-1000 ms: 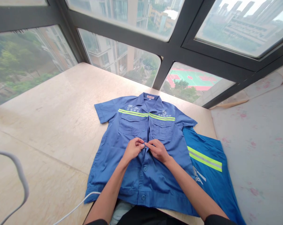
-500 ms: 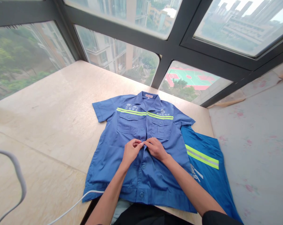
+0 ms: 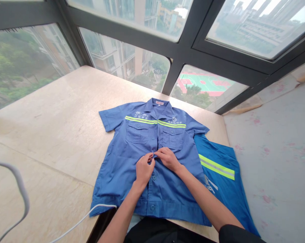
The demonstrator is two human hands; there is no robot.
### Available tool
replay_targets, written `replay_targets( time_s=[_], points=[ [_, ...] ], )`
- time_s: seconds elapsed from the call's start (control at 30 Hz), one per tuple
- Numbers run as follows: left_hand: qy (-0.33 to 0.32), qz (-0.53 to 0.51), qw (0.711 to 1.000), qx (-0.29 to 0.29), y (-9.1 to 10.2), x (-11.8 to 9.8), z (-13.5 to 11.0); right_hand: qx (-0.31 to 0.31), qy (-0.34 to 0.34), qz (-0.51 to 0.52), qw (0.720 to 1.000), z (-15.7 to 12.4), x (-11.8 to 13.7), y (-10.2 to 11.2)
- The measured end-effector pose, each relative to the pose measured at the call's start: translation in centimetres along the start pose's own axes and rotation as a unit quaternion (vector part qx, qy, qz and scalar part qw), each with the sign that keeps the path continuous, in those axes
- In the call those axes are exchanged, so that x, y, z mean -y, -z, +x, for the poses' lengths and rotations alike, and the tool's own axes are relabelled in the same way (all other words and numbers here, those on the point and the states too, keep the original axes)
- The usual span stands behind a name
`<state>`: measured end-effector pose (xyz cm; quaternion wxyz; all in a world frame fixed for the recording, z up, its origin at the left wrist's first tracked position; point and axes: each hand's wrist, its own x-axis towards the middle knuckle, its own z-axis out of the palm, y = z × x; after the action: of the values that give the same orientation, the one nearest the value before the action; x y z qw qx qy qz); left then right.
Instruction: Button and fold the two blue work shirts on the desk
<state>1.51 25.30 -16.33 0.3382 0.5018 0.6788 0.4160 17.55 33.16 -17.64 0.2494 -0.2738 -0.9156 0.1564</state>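
Note:
A blue short-sleeved work shirt (image 3: 122, 168) with a yellow-green reflective chest stripe lies flat, front up, on a beige stone ledge (image 3: 56, 135). My left hand (image 3: 144, 169) and my right hand (image 3: 168, 158) meet at the shirt's button placket, just below the two chest pockets. Both pinch the placket fabric with closed fingers, fingertips almost touching. Buttons show along the placket below my hands.
A second bright blue garment (image 3: 222, 179) with a reflective stripe lies under the shirt's right side. A white cable (image 3: 79, 221) crosses the ledge's near edge, and a grey curved bar (image 3: 21, 189) sits at the left. Dark-framed windows (image 3: 177, 54) ring the ledge. A pale floral surface (image 3: 276, 152) is at right.
My left hand has shifted slightly right and lower, its fingers curling over the placket. The right hand stays pinched at the same spot. The view has drifted a little.

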Motion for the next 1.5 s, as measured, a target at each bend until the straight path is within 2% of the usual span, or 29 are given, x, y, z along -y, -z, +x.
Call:
replay_targets(
  time_s=[0.1,0.4,0.63,0.73,0.83,0.93,1.0,1.13,1.23,1.33,1.43,1.5],
  points=[
    [-0.008,0.024,1.000,-0.010,-0.2,0.1,0.0,0.006,-0.006,0.017,1.000,0.3,-0.2,0.2],
    [-0.012,0.046,0.999,-0.021,-0.2,-0.1,0.1,0.075,0.014,0.059,0.995,1.5,-0.9,1.5],
    [-0.023,0.046,0.999,-0.010,-0.2,0.2,0.3,0.129,0.001,0.010,0.992,2.3,-0.7,1.4],
    [-0.028,0.033,0.999,-0.013,-0.1,0.3,0.4,0.102,-0.035,0.007,0.994,2.4,0.0,1.2],
    [-0.012,-0.014,1.000,-0.007,0.1,0.4,0.6,0.014,-0.101,0.058,0.993,2.1,1.2,1.5],
    [0.032,-0.071,0.997,0.003,0.4,0.3,0.9,-0.065,-0.164,0.085,0.981,1.4,2.6,1.8],
    [0.053,-0.095,0.994,0.013,0.7,0.2,1.2,-0.056,-0.201,0.094,0.973,1.1,3.5,1.9],
    [0.064,-0.118,0.990,0.036,1.1,-0.1,1.5,0.018,-0.262,0.127,0.956,1.1,4.2,1.5],
    [0.062,-0.111,0.991,0.043,1.2,-0.2,1.5,0.047,-0.309,0.167,0.935,1.7,4.0,1.5],
    [0.039,-0.077,0.995,0.045,1.2,-0.1,1.2,0.087,-0.403,0.254,0.875,2.7,3.6,1.8],
    [-0.005,0.023,0.999,0.035,1.2,0.0,0.8,0.126,-0.473,0.323,0.810,3.5,3.1,2.0],
    [-0.051,0.113,0.992,0.014,1.1,0.0,0.5,0.134,-0.482,0.336,0.798,3.6,2.9,1.9]
  ],
)
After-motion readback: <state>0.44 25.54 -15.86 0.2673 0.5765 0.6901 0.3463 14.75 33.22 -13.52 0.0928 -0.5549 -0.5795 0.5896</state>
